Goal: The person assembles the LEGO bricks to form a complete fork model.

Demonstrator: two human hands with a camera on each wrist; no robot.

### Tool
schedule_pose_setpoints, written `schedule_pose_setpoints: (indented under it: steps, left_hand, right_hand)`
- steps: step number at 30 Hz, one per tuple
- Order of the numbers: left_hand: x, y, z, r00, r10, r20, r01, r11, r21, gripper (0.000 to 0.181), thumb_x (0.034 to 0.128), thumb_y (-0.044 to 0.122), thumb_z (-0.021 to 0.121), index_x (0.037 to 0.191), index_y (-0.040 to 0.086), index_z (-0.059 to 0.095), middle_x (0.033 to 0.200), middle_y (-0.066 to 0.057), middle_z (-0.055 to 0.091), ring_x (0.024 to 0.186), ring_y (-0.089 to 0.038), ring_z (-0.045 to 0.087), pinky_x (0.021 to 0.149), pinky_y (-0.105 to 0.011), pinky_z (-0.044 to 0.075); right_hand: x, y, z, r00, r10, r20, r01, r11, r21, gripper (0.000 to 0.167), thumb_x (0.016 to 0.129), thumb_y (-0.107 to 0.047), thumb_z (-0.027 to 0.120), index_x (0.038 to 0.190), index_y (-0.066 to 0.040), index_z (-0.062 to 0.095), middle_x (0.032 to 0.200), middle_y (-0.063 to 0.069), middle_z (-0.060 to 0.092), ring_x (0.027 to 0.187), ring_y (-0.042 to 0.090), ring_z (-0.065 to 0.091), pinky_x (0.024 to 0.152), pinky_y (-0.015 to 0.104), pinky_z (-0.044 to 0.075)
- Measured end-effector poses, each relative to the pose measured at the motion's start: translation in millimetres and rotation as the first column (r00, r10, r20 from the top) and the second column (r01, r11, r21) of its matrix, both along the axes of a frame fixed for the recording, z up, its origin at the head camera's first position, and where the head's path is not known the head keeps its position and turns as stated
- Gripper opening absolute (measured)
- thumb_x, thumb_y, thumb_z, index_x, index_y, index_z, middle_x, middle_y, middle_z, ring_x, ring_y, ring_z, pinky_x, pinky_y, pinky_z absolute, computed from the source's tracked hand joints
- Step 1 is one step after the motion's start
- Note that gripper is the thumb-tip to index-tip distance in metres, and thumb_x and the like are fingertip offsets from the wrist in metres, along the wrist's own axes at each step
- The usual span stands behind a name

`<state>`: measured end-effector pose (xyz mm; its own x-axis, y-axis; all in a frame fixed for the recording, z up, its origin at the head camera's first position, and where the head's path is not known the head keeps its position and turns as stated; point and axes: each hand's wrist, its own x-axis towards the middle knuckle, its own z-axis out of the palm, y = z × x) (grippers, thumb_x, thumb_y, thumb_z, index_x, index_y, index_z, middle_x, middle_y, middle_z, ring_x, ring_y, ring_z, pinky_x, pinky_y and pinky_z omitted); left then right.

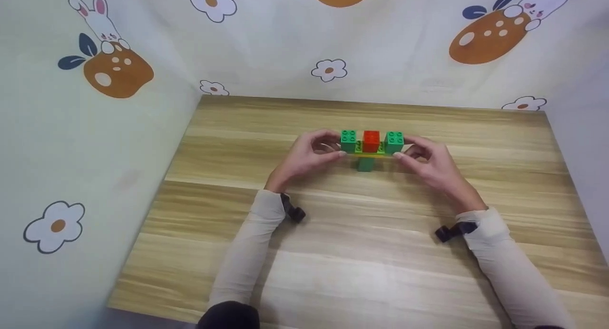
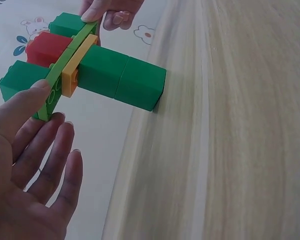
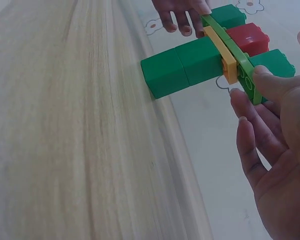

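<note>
A toy building-brick structure (image 1: 371,142) is between both hands, over the far middle of the table. Its column of two green bricks (image 2: 121,77) bears an orange plate (image 2: 72,70) and a light green layer (image 3: 240,57). On top, a red brick (image 1: 371,141) sits between two green bricks, with gaps either side. My left hand (image 1: 307,155) pinches the light green layer's left end, thumb on the near side. At the right end, my right hand (image 1: 432,163) pinches it likewise. Whether the column's foot touches the table, I cannot tell.
The wood-grain table (image 1: 333,253) is bounded at the back and sides by pale cloth (image 1: 266,43) printed with rabbits, fruit and flowers. Black wrist mounts (image 1: 294,210) stick out inward from both sleeves. A dark rounded object (image 1: 229,315) shows at the bottom edge.
</note>
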<state>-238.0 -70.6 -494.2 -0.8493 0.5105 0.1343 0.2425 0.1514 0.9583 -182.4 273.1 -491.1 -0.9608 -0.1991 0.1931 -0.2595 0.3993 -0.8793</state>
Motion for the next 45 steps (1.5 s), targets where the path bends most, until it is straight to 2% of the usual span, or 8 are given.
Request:
schedule_pose_setpoints:
  steps: [5, 13, 22, 28, 32, 38, 42, 45]
  left_hand:
    - [-0.7, -1.7, 1.1, 1.0, -0.01, -0.003, 0.01, 1.0, 0.01, 0.04, 0.0928, 0.018, 0.087, 0.128, 0.006, 0.073, 0.119, -0.01, 0.079, 0.108, -0.022, 0.076, 0.105, -0.049, 0.061]
    - [-1.4, -0.7, 0.6, 1.0, -0.011, -0.011, 0.012, 1.0, 0.022, 0.04, 0.0931, 0.014, 0.087, 0.128, 0.004, 0.072, 0.119, -0.012, 0.079, 0.108, -0.021, 0.076, 0.104, -0.044, 0.062]
    - [-0.5, 3.3, -1.0, 0.998, 0.055, -0.025, -0.054, 0.998, 0.028, 0.041, 0.0931, 0.021, 0.088, 0.131, 0.009, 0.075, 0.12, -0.011, 0.079, 0.106, -0.021, 0.076, 0.103, -0.045, 0.062]
    - [0.9, 10.6, -1.1, 0.995, 0.101, -0.018, -0.1, 0.993, 0.056, 0.048, 0.0967, 0.024, 0.084, 0.14, 0.01, 0.069, 0.123, -0.009, 0.079, 0.108, -0.019, 0.075, 0.103, -0.039, 0.062]
    - [1.2, 13.0, -3.9, 0.99, 0.129, -0.049, -0.127, 0.991, 0.032, 0.047, 0.0989, 0.021, 0.082, 0.142, 0.011, 0.067, 0.119, -0.009, 0.081, 0.107, -0.018, 0.076, 0.101, -0.034, 0.062]
    - [0.9, 14.4, -8.4, 0.985, 0.153, -0.082, -0.155, 0.988, -0.023, 0.047, 0.1007, 0.027, 0.08, 0.143, 0.013, 0.066, 0.117, -0.008, 0.083, 0.109, -0.016, 0.078, 0.1, -0.029, 0.062]
    - [0.3, 15.4, -10.4, 0.983, 0.158, -0.092, -0.163, 0.986, -0.044, 0.046, 0.1018, 0.024, 0.078, 0.145, 0.012, 0.066, 0.12, -0.01, 0.082, 0.111, -0.017, 0.079, 0.101, -0.03, 0.063]
    - [0.1, 16.1, -12.7, 0.983, 0.158, -0.089, -0.164, 0.984, -0.066, 0.045, 0.1037, 0.021, 0.075, 0.147, 0.012, 0.066, 0.124, -0.012, 0.081, 0.113, -0.019, 0.079, 0.101, -0.03, 0.063]
  right_hand:
    - [-2.0, -2, 0.6, 1.0, 0.019, -0.012, -0.018, 1.0, 0.009, 0.041, 0.096, -0.013, 0.083, 0.136, -0.009, 0.074, 0.095, 0.016, 0.079, 0.083, 0.009, 0.073, 0.074, 0.018, 0.06]
    - [-4.0, -2, -0.6, 0.999, 0.033, -0.041, -0.033, 0.999, 0.014, 0.04, 0.097, -0.011, 0.082, 0.137, -0.009, 0.074, 0.095, 0.011, 0.078, 0.082, 0.008, 0.071, 0.072, 0.016, 0.058]
    - [-1.4, 0, -2.9, 1.0, 0.01, -0.018, -0.01, 1.0, 0.025, 0.047, 0.099, -0.018, 0.081, 0.144, -0.011, 0.069, 0.099, 0.015, 0.079, 0.085, 0.009, 0.071, 0.074, 0.018, 0.058]
    - [-1.7, 0, -6.2, 0.999, -0.038, 0.014, 0.038, 0.999, 0.031, 0.061, 0.102, -0.028, 0.078, 0.155, -0.007, 0.058, 0.117, 0.015, 0.079, 0.092, 0.007, 0.072, 0.081, 0.014, 0.058]
    - [-3.9, -4, -10.8, 0.998, -0.06, 0.02, 0.059, 0.998, 0.027, 0.059, 0.103, -0.029, 0.077, 0.154, -0.006, 0.058, 0.123, 0.017, 0.079, 0.094, 0.005, 0.074, 0.082, 0.012, 0.058]
    - [-7.4, -9, -17.6, 0.995, -0.098, 0.018, 0.099, 0.995, -0.034, 0.052, 0.104, -0.029, 0.075, 0.149, -0.006, 0.063, 0.117, 0.02, 0.081, 0.09, 0.017, 0.079, 0.078, 0.014, 0.06]
    - [-8.8, -10, -20.9, 0.992, -0.108, 0.069, 0.114, 0.989, -0.095, 0.05, 0.103, -0.033, 0.076, 0.145, -0.009, 0.062, 0.119, 0.02, 0.08, 0.092, 0.023, 0.081, 0.073, 0.022, 0.064]
    - [-10.0, -11, -23.5, 0.99, -0.082, 0.115, 0.097, 0.986, -0.134, 0.053, 0.103, -0.032, 0.077, 0.146, -0.008, 0.059, 0.126, 0.022, 0.078, 0.096, 0.023, 0.081, 0.073, 0.028, 0.067]
